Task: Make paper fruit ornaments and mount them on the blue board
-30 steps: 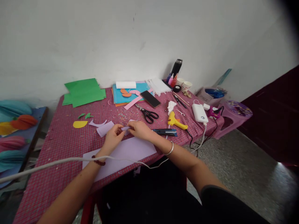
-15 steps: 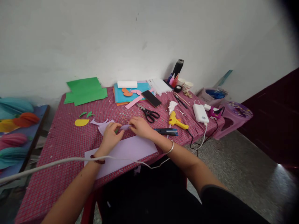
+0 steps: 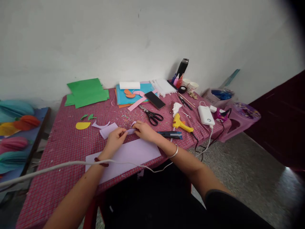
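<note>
My left hand [image 3: 115, 139] and my right hand [image 3: 143, 130] meet over the red checked tablecloth [image 3: 64, 143]. Both pinch a small lilac paper piece [image 3: 131, 130] between their fingertips. Below the hands lies a large lilac paper sheet [image 3: 128, 154] near the table's front edge. Lilac offcuts [image 3: 107, 130] rest just left of my left hand. A white cable [image 3: 59, 165] crosses over my left wrist.
Black scissors [image 3: 152, 116], a yellow glue gun [image 3: 180, 123] and a blue cutter [image 3: 171, 135] lie right of my hands. Further back sit green paper sheets [image 3: 86, 92], a blue paper stack [image 3: 133, 94], a phone [image 3: 154, 100] and a white power bank [image 3: 206, 115]. A purple stool [image 3: 240, 116] stands at the right.
Both hands stay together on the small lilac piece, shifting slightly as the fingers work it. The view has nudged a little.
</note>
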The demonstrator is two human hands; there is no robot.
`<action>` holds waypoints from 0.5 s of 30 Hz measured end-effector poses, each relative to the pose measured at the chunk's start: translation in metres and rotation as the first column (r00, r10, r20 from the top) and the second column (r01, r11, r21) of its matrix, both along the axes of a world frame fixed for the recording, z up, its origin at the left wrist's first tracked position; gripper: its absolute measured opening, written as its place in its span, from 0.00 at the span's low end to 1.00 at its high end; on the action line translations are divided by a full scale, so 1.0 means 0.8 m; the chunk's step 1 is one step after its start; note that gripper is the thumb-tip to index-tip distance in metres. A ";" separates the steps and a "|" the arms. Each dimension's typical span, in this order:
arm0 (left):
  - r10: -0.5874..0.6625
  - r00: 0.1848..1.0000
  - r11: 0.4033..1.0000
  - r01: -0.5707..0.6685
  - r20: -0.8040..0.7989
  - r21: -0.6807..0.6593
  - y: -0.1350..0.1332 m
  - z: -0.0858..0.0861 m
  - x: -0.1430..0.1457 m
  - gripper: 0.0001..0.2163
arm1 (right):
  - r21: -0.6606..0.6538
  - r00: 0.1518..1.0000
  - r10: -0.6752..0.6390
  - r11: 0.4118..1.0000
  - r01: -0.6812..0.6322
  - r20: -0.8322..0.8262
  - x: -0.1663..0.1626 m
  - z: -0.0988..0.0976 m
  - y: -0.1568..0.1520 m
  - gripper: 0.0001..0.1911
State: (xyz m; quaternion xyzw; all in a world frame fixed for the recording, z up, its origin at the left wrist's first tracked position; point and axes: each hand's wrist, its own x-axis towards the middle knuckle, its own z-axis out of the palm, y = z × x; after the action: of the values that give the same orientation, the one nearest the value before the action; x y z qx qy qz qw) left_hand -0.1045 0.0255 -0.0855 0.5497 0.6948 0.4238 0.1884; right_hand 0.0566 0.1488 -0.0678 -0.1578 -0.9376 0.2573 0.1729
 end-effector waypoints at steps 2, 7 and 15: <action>0.009 1.000 1.000 -0.009 0.016 0.000 -0.002 0.002 0.001 0.06 | -0.010 1.000 -0.002 1.000 0.002 -0.013 0.000 -0.003 0.000 0.07; 0.021 0.992 0.999 -0.017 0.126 -0.030 -0.001 0.006 0.003 0.04 | -0.036 0.999 0.025 0.999 -0.026 -0.021 0.000 -0.008 -0.003 0.07; 0.044 0.850 0.999 -0.052 0.525 0.001 -0.007 0.023 0.002 0.13 | -0.560 0.947 -0.042 0.814 -0.152 -0.319 0.011 0.014 -0.002 0.26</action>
State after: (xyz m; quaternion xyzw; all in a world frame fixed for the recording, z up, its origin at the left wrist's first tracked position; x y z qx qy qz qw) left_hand -0.1030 0.0198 -0.0668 0.3972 0.6273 0.5676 0.3557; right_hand 0.0651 0.1468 -0.0567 -0.1319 -0.7791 0.5562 0.2573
